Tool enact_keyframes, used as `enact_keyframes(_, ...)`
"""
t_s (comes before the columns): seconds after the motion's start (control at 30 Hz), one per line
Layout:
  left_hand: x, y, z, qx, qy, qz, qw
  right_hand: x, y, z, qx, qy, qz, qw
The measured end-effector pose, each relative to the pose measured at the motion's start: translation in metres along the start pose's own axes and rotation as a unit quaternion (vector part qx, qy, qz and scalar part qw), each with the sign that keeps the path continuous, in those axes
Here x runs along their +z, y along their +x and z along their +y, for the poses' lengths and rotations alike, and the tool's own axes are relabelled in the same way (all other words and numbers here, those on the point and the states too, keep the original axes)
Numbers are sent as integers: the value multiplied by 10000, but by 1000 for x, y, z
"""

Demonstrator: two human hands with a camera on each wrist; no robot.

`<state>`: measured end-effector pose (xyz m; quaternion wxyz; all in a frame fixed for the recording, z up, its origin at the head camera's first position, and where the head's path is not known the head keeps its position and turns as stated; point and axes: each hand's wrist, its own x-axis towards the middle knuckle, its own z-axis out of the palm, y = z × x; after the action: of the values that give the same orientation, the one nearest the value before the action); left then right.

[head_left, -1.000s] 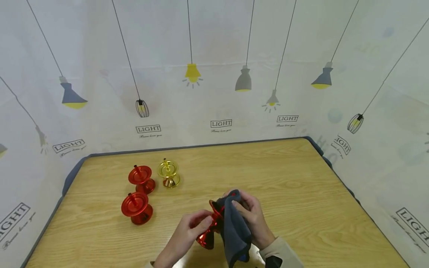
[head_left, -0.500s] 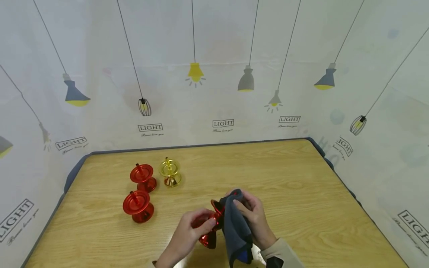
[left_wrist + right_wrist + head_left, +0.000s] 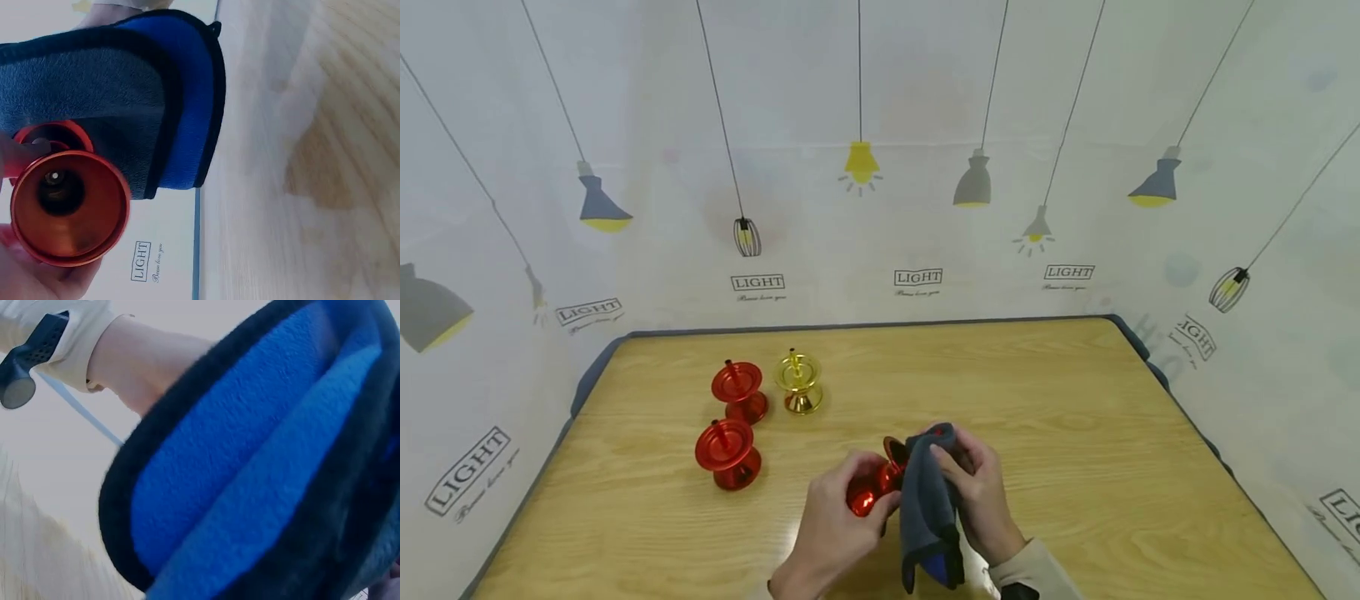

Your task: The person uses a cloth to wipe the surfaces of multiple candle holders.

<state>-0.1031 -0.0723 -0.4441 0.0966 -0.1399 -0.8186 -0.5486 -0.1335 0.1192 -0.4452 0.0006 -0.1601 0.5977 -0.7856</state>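
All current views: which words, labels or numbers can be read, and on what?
"LIGHT": boxed, repeated across the printed wall covering.
"love you": script beneath it; the word before is too small to read.
Faint letters at right: too blurred.
Blue-gray cloth, held red candle holder: no text visible.

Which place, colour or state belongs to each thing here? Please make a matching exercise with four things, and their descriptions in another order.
Column one
1. gold holder
2. cloth
3. left hand
4. right hand

Column two
A. pinches the cloth
B. stands upright on the table
C. bright blue in part, with dark edging
D. grips a red holder

Right pairs: 1-B; 2-C; 3-D; 4-A
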Motion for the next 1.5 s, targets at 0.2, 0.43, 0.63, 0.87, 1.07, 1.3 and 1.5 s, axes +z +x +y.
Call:
enact_keyframes(0.2, -17, 7, -5, -1036, -2248, -1924, 9496, -6, 1, -2, -34, 13, -543, 9985)
enact_keyframes(0.43, -19, 6, -14, -1070, -3147, -2234, 9163, -4, 3, -3, 11, 165, -797, 9967)
enact_keyframes(0.63, -2, 0, -7, 153, -158, -207, 9995, 0, 2, 3, 103, 136, -109, 9998)
enact_keyframes(0.87, -12, 5, -8, -642, -1578, -1609, 9722, -3, 2, 2, 94, 247, -424, 9988)
enact_keyframes(1.07, -17, 8, -11, -1250, -3085, -2495, 9094, -6, 0, 1, 189, 393, -672, 9968)
enact_keyframes(1.3, -3, 1, -1, -276, -565, -439, 9971, -6, -1, 3, 144, 165, 33, 9998)
enact_keyframes(1.5, -5, 3, 1, -207, -601, -1048, 9925, -7, -3, 5, -134, 9, -101, 9999)
